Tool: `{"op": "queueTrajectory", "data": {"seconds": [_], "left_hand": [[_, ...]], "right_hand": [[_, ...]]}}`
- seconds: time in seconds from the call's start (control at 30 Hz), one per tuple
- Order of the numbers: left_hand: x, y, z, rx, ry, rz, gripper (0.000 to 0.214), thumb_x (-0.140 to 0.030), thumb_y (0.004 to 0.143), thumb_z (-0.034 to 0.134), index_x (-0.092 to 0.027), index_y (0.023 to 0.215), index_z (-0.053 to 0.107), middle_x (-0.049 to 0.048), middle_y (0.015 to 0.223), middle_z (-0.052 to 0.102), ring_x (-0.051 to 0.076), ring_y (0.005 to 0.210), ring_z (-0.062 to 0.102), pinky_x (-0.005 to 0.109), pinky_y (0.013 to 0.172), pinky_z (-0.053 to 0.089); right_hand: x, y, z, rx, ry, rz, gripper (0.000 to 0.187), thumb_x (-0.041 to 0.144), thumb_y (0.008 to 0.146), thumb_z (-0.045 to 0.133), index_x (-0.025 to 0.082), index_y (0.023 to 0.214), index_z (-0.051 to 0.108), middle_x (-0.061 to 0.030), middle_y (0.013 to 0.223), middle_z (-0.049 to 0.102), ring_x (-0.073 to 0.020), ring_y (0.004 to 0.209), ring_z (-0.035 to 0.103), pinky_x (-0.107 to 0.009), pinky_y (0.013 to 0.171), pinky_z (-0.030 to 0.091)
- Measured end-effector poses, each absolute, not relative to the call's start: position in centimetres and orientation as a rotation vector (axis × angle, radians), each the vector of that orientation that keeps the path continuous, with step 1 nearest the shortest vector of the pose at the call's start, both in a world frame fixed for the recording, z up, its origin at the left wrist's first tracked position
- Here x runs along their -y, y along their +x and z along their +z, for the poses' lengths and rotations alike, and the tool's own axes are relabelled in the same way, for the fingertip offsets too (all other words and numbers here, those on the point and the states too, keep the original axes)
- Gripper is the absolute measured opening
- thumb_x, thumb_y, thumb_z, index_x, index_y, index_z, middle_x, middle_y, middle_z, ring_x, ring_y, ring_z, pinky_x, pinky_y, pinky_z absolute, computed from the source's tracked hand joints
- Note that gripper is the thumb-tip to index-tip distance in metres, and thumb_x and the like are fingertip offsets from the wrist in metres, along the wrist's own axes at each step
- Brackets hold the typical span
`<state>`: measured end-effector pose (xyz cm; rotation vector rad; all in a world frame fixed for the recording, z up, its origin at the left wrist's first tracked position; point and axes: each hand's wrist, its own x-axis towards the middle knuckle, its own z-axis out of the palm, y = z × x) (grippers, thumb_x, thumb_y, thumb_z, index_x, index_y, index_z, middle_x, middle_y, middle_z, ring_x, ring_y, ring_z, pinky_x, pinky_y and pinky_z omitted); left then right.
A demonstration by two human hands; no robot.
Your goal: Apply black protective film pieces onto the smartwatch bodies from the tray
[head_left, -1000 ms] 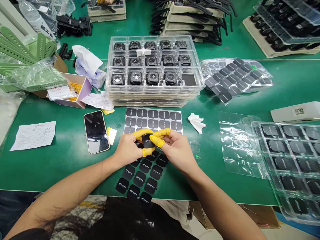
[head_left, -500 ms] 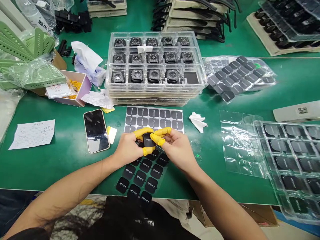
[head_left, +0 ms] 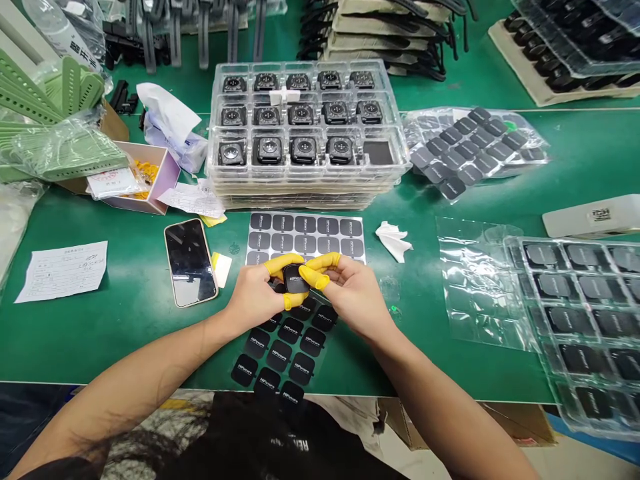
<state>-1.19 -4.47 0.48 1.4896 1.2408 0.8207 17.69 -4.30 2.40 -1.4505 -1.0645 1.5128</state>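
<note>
My left hand (head_left: 257, 297) and my right hand (head_left: 350, 290) meet over the green table, both pinching a small black watch body (head_left: 295, 279) between fingertips in yellow finger cots. Its dark face with white lettering points up. Under my hands lies a clear sheet of black square stickers (head_left: 285, 353). A second sticker sheet (head_left: 306, 233) lies just beyond my fingers. Farther back stands a stack of clear trays (head_left: 305, 193) holding rows of watch bodies.
A phone (head_left: 190, 261) lies left of my hands, with a paper slip (head_left: 63, 270) farther left. A crumpled white tissue (head_left: 393, 240) sits to the right. Trays of dark screens (head_left: 580, 320) fill the right side. Green straps (head_left: 55, 127) and a small box (head_left: 145, 177) stand at the left.
My hands stay together on the watch body, with the fingertips shifting slightly on it. The view has tipped a little, so everything sits slightly higher in the picture.
</note>
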Motion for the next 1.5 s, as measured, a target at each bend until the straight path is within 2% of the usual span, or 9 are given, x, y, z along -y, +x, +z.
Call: {"op": "queueTrajectory", "data": {"seconds": [0.5,0.63,0.77,0.9,1.07,1.2,1.3,1.4,1.5], "left_hand": [[4.6,-1.1,1.0,-1.309,1.491,0.760,0.049,-0.022,0.075,0.086,-0.022,0.124,0.084,-0.0016,0.095,0.082,0.014,0.077,0.068,0.025,0.075,0.060],[4.6,-1.1,0.9,-1.310,1.496,0.765,0.048,-0.024,0.075,0.086,-0.023,0.123,0.085,-0.0024,0.088,0.080,0.013,0.071,0.065,0.024,0.070,0.058],[4.4,-1.1,0.7,-1.294,1.472,0.776,0.048,-0.027,0.075,0.085,-0.024,0.123,0.084,-0.0013,0.085,0.078,0.014,0.070,0.066,0.026,0.069,0.058],[4.3,-1.2,0.9,-1.256,1.481,0.730,0.051,-0.029,0.074,0.087,-0.025,0.124,0.084,-0.0035,0.078,0.075,0.014,0.066,0.063,0.027,0.067,0.056],[4.0,-1.3,1.1,-1.221,1.461,0.694,0.039,-0.035,0.074,0.092,-0.024,0.111,0.086,-0.0025,0.078,0.074,0.015,0.066,0.061,0.028,0.066,0.054],[4.1,-1.3,1.1,-1.228,1.439,0.688,0.049,-0.028,0.071,0.090,-0.023,0.119,0.085,-0.0045,0.073,0.072,0.013,0.063,0.058,0.025,0.063,0.051],[4.3,-1.3,1.4,-1.202,1.448,0.674,0.042,-0.030,0.074,0.089,-0.021,0.115,0.086,-0.0056,0.071,0.069,0.011,0.063,0.056,0.022,0.062,0.049],[4.3,-1.2,1.6,-1.240,1.439,0.638,0.047,-0.026,0.072,0.089,-0.021,0.119,0.086,-0.0072,0.069,0.071,0.011,0.061,0.058,0.022,0.061,0.049],[4.2,-1.1,1.2,-1.252,1.396,0.675,0.055,-0.028,0.071,0.090,-0.022,0.126,0.085,-0.0031,0.083,0.082,0.016,0.071,0.071,0.027,0.073,0.060]], "right_hand": [[4.2,17.5,2.4,1.027,-1.495,1.515,0.054,0.063,0.060,0.102,0.023,0.086,0.075,-0.0053,0.085,0.079,-0.0220,0.081,0.075,-0.037,0.075,0.066],[4.4,17.5,2.6,1.103,-1.511,1.485,0.055,0.067,0.066,0.097,0.023,0.088,0.073,-0.0048,0.083,0.077,-0.0215,0.078,0.073,-0.037,0.072,0.064],[4.6,18.0,2.9,1.210,-1.647,1.251,0.058,0.061,0.071,0.095,0.025,0.109,0.069,0.0012,0.079,0.069,-0.0162,0.060,0.062,-0.034,0.058,0.056],[4.4,18.1,2.6,1.271,-1.517,1.445,0.077,0.053,0.069,0.097,0.028,0.133,0.060,0.0058,0.077,0.065,-0.0161,0.058,0.061,-0.032,0.053,0.053],[4.1,17.4,1.8,1.269,-1.466,1.469,0.052,0.056,0.087,0.082,0.029,0.126,0.061,0.0066,0.076,0.064,-0.0143,0.055,0.063,-0.031,0.053,0.055],[3.8,17.8,1.8,1.290,-1.342,1.588,0.072,0.047,0.072,0.096,0.031,0.132,0.061,0.0065,0.083,0.064,-0.0141,0.062,0.063,-0.028,0.054,0.055],[3.5,18.3,1.8,1.199,-1.290,1.649,0.067,0.044,0.077,0.093,0.032,0.133,0.060,0.0067,0.083,0.062,-0.0137,0.062,0.061,-0.028,0.054,0.055],[3.6,17.9,1.4,1.225,-1.248,1.707,0.071,0.036,0.071,0.097,0.034,0.134,0.062,0.0052,0.087,0.066,-0.0158,0.068,0.066,-0.031,0.061,0.059],[4.0,17.3,1.3,1.237,-1.304,1.561,0.049,0.040,0.075,0.094,0.035,0.119,0.071,0.0036,0.079,0.067,-0.0183,0.067,0.065,-0.033,0.060,0.057]]}}
